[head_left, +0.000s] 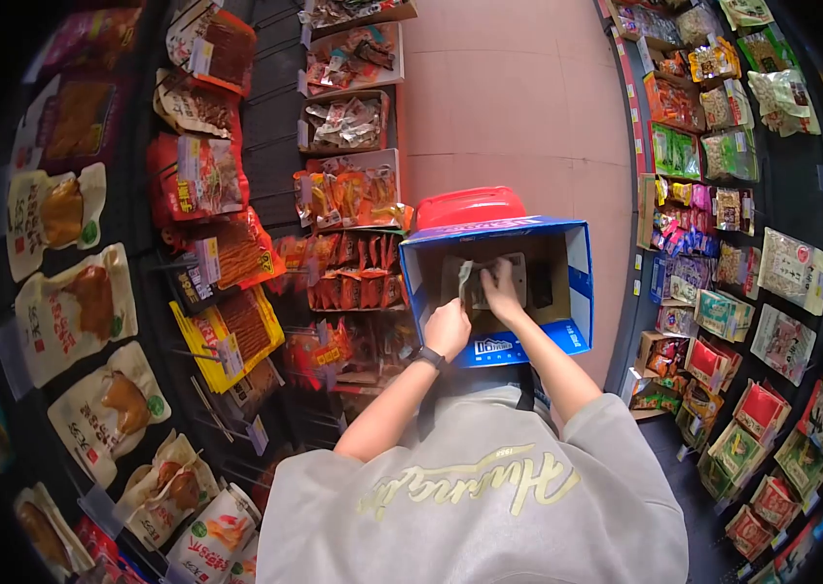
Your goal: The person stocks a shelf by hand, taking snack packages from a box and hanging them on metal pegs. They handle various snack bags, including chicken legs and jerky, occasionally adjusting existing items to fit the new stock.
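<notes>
A blue cardboard box [577, 282] stands open in front of my body, its brown inside facing me. My left hand [447, 329], with a dark watch on the wrist, is closed at the box's near left edge. From its fingers rises a pale, narrow packet [466, 280], whose kind I cannot make out. My right hand [502, 292] reaches inside the box with fingers stretched out and slightly blurred. Behind it lies a greyish, shiny packet [520, 276], partly covered by the hand. A dark item [542, 284] sits at the inner right side.
Behind the box is a red plastic object [470, 204]. Shelves with snack packets [351, 190] line the left, with hanging meat packs [90, 297] farther out. More bagged goods [718, 224] fill the right-hand shelves. A tiled floor [518, 97] runs between them.
</notes>
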Motion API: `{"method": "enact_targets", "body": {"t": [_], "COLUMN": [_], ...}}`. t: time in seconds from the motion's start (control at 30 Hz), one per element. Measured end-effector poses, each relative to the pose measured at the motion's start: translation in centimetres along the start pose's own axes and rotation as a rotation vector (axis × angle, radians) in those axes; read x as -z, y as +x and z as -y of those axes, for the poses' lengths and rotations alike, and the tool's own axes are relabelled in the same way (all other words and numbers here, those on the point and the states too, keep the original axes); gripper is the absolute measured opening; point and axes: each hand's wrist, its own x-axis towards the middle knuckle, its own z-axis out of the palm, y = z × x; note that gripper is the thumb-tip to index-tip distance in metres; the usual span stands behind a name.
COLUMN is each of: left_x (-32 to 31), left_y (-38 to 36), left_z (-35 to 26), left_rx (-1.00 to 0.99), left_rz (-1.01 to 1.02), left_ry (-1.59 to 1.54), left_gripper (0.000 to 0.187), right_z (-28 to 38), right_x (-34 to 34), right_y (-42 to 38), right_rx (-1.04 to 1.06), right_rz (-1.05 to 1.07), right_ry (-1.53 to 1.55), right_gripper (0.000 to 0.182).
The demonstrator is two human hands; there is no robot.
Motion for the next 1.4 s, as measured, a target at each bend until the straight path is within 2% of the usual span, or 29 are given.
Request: {"method": "enact_targets", "body": {"t": [0.1, 0.13, 0.17, 0.27, 0.3, 0.4, 0.43, 0.47, 0.53, 0.63, 0.77, 0.87, 0.97, 1.07, 1.17, 1.23, 1.37, 1.4], "left_x": [-0.7, -0.8, -0.8, -1.2, -1.5, -4.4, -5.0, -5.6, -6.7, -7.5, -8.1, -8.9, -8.2, -7.9, -7.5, -7.6, -7.6, -7.5], "left_y": [0.5, 0.8, 0.8, 1.1, 1.2, 1.4, 1.7, 1.8, 2.1, 2.4, 1.6, 1.0, 0.9, 1.2, 1.1, 1.2, 1.3, 1.3], "left_z": [0.9, 1.2, 1.0, 0.8, 0.9, 3.3, 3.8, 4.3, 5.4, 5.7, 6.5, 7.0, 6.1, 5.9, 5.6, 5.8, 6.2, 6.3], "left_rx": [0.062, 0.092, 0.091, 0.110, 0.129, 0.130, 0.147, 0.170, 0.202, 0.406, 0.485, 0.523, 0.557, 0.519, 0.514, 0.541, 0.532, 0.499], "left_rz": [-0.035, -0.036, -0.041, -0.043, -0.031, -0.080, 0.000, 0.098, 0.127, 0.110, -0.018, -0.143, -0.163, -0.185, -0.184, -0.146, -0.100, -0.101], "left_ry": [0.044, 0.065, 0.129, 0.221, 0.254, 0.130, 0.121, 0.076, -0.066, -0.249, -0.484, -0.640, -0.613, -0.604, -0.572, -0.589, -0.617, -0.638], "left_gripper": [0.019, 0.020, 0.020, 0.028, 0.043, 0.052, 0.054, 0.048, 0.039, 0.032, 0.030, 0.033, 0.036, 0.034, 0.032, 0.028, 0.034, 0.035], "right_z": [-0.4, -4.0, -7.4, -8.3, -8.6, -9.8, -10.3, -10.7, -10.7, -8.7, -8.2, -8.0, -6.8, -6.9, -6.9, -6.8, -6.4, -3.1], "right_x": [2.7, 3.2, 4.1, 5.3, 5.3, 5.3, 5.2, 5.1, 4.5, 3.1, 1.3, 1.2, 1.7, 2.7, 3.7, 4.9, 5.2, 4.5], "right_y": [1.2, 1.9, 2.6, 3.0, 3.2, 3.7, 3.7, 3.7, 3.6, 3.4, 3.3, 3.2, 3.1, 3.2, 3.2, 2.8, 1.8, 0.9], "right_rx": [-0.289, -0.303, -0.360, -0.587, -0.592, -0.612, -0.620, -0.627, -0.633, -0.580, -0.593, -0.594, -0.582, -0.548, -0.572, -0.525, -0.507, -0.499], "right_rz": [-0.280, -0.355, -0.331, -0.261, -0.228, -0.139, -0.117, -0.094, -0.050, -0.075, -0.312, -0.261, -0.273, -0.266, -0.220, -0.130, 0.075, 0.113], "right_ry": [-0.134, -0.301, -0.260, -0.356, -0.381, -0.453, -0.476, -0.501, -0.558, -0.530, -0.576, -0.553, -0.648, -0.784, -0.727, -0.616, -0.269, -0.249], "right_gripper": [0.066, 0.070, 0.073, 0.073, 0.071, 0.069, 0.069, 0.070, 0.073, 0.075, 0.079, 0.082, 0.080, 0.064, 0.044, 0.033, 0.019, 0.013]}}
